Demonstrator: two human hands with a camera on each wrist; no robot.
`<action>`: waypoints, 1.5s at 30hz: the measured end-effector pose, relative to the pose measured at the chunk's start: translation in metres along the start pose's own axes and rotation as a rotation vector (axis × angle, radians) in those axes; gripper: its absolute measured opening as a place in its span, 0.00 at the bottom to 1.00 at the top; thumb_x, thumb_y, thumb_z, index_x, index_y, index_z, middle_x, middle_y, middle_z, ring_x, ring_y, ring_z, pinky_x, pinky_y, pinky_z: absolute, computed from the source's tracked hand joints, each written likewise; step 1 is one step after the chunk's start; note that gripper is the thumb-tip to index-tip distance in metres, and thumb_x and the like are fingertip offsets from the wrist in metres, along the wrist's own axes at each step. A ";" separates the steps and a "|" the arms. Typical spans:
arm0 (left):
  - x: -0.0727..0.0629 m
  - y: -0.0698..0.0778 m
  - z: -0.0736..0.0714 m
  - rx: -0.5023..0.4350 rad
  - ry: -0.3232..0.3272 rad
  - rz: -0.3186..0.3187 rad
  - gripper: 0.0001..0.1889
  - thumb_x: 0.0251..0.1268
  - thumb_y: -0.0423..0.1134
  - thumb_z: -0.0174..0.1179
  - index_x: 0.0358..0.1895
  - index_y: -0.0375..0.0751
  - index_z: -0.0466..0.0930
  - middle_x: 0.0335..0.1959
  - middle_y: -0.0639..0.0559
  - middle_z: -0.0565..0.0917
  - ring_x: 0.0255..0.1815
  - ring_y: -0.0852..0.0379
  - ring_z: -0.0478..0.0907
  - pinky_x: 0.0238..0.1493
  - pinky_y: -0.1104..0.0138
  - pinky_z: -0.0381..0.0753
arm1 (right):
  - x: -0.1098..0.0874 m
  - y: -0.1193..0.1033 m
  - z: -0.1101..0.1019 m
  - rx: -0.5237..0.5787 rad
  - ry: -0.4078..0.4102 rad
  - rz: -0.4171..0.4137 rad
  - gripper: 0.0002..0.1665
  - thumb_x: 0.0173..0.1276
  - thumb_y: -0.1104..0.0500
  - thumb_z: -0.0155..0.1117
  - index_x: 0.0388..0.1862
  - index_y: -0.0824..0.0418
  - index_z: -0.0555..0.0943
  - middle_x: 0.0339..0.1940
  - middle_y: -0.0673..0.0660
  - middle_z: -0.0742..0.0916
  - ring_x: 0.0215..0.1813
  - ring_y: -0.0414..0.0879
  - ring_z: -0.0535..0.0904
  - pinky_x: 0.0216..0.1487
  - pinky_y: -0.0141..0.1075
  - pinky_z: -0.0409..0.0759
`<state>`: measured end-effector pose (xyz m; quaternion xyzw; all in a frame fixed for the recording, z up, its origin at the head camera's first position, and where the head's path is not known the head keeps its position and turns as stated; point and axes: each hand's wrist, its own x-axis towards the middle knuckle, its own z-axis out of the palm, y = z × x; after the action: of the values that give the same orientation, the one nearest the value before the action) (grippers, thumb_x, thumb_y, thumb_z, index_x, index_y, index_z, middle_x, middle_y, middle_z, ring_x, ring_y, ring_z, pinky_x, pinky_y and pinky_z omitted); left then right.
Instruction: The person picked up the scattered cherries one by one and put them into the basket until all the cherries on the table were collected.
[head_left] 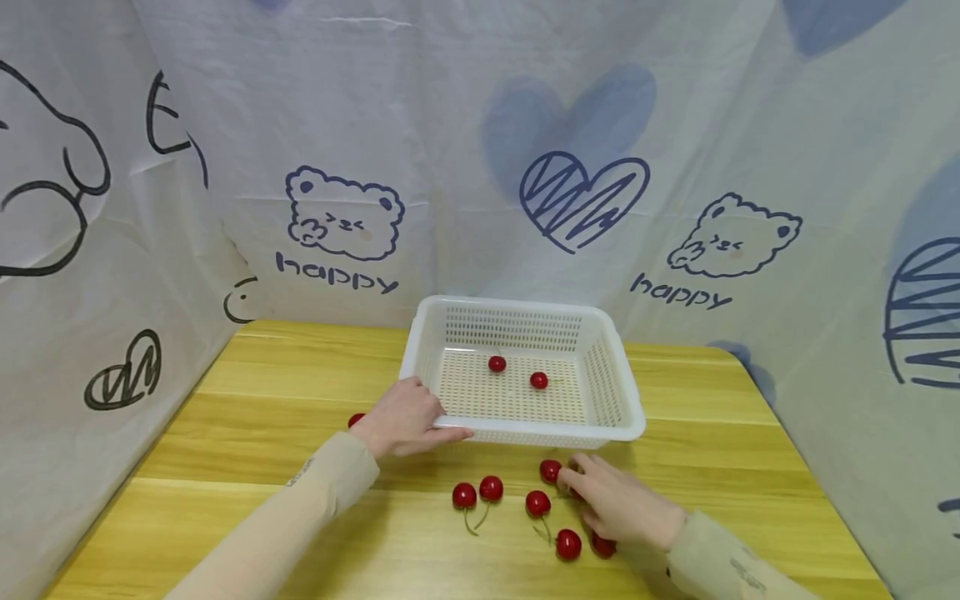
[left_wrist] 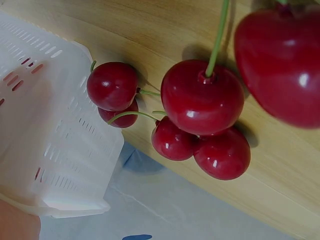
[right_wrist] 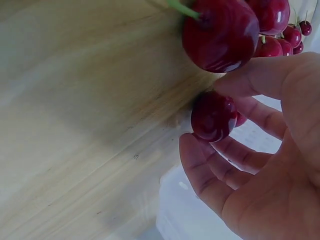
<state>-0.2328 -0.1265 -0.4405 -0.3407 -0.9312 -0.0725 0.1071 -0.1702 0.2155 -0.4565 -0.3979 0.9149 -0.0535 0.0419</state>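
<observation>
A white plastic basket (head_left: 517,429) with slotted walls stands on the table, two red cherries (head_left: 497,364) lying on its floor. At its near left corner my left hand (head_left: 401,421) grips the rim, the thumb stretched along the near edge. My right hand (head_left: 622,504) is low over the table, right of the basket's front. In the right wrist view its thumb and fingertips close around a dark red cherry (right_wrist: 214,116) near the tabletop. Several stemmed cherries (head_left: 537,503) lie in front of the basket; another cherry (head_left: 567,545) is close to the right hand.
The wooden table (head_left: 285,367) carries everything. One cherry (head_left: 356,419) shows partly behind the left wrist. A white cloth (head_left: 465,167) printed with hearts and bears hangs behind the table and along both sides.
</observation>
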 end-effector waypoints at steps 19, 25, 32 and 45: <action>0.000 0.000 0.000 0.013 -0.022 -0.015 0.27 0.67 0.68 0.54 0.50 0.52 0.89 0.45 0.51 0.92 0.31 0.58 0.79 0.38 0.63 0.76 | 0.007 0.004 0.003 0.066 -0.040 0.018 0.17 0.55 0.70 0.67 0.37 0.54 0.72 0.32 0.46 0.73 0.33 0.37 0.70 0.34 0.33 0.76; -0.001 0.001 0.000 0.009 -0.022 -0.023 0.28 0.67 0.69 0.54 0.51 0.52 0.89 0.46 0.51 0.91 0.32 0.57 0.80 0.38 0.63 0.77 | 0.006 0.007 0.003 0.100 -0.039 0.036 0.14 0.58 0.70 0.67 0.36 0.54 0.74 0.30 0.46 0.74 0.30 0.35 0.69 0.32 0.31 0.75; 0.000 0.000 0.001 -0.002 -0.022 -0.037 0.29 0.67 0.70 0.54 0.51 0.51 0.89 0.46 0.51 0.91 0.34 0.57 0.80 0.39 0.63 0.78 | 0.006 0.007 -0.002 0.153 -0.077 0.034 0.12 0.59 0.69 0.67 0.35 0.54 0.76 0.27 0.44 0.77 0.28 0.33 0.70 0.31 0.29 0.74; 0.000 0.000 0.000 0.005 -0.020 -0.034 0.29 0.67 0.69 0.54 0.52 0.52 0.89 0.48 0.50 0.91 0.36 0.57 0.83 0.42 0.61 0.79 | 0.006 0.003 -0.034 0.380 -0.119 -0.018 0.07 0.62 0.67 0.66 0.32 0.57 0.77 0.24 0.41 0.77 0.24 0.28 0.67 0.25 0.25 0.72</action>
<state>-0.2325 -0.1261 -0.4409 -0.3253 -0.9381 -0.0686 0.0973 -0.1808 0.2153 -0.4230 -0.3934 0.8807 -0.2021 0.1698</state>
